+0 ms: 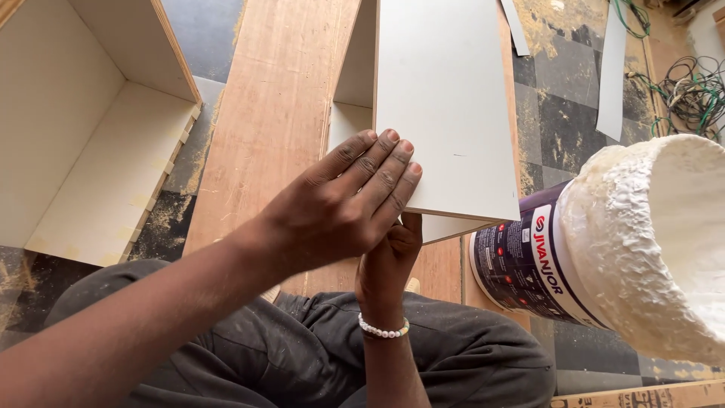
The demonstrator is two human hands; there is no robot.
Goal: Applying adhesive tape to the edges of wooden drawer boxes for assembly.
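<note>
Nearest the camera, the person's lap in dark, dusty trousers [317, 355] fills the bottom of the view. From it rises the right hand [387, 261], a white bead bracelet [384, 330] on its wrist, reaching up under the near edge of the white laminated panel [445, 98]. Its fingers go under the board, so I cannot tell whether they are curled or spread; it seems to prop the edge from below.

The left hand [340, 204] comes in from the left and lies on the panel's near left corner, fingers [381, 162] straight, close together and flat on the surface, gripping nothing.

To the right, close by, a tub [529, 264] lies tilted, its open mouth thickly crusted with dried white paste [649, 234].

The panel runs away from the person, lying over the wall of a white-lined box carcass [351, 91], beside a long brown plywood board [279, 98].

To do this pressing well, it seems wise to keep the upper palm flat, push evenly, and hold the panel's edge flush with the wall beneath while the lower hand steadies it.

Farther off on the left stands a second open white box [91, 128]. At the far right, white laminate strips [612, 68] and tangled wires [691, 91] lie on the sawdust-strewn floor [563, 91].
</note>
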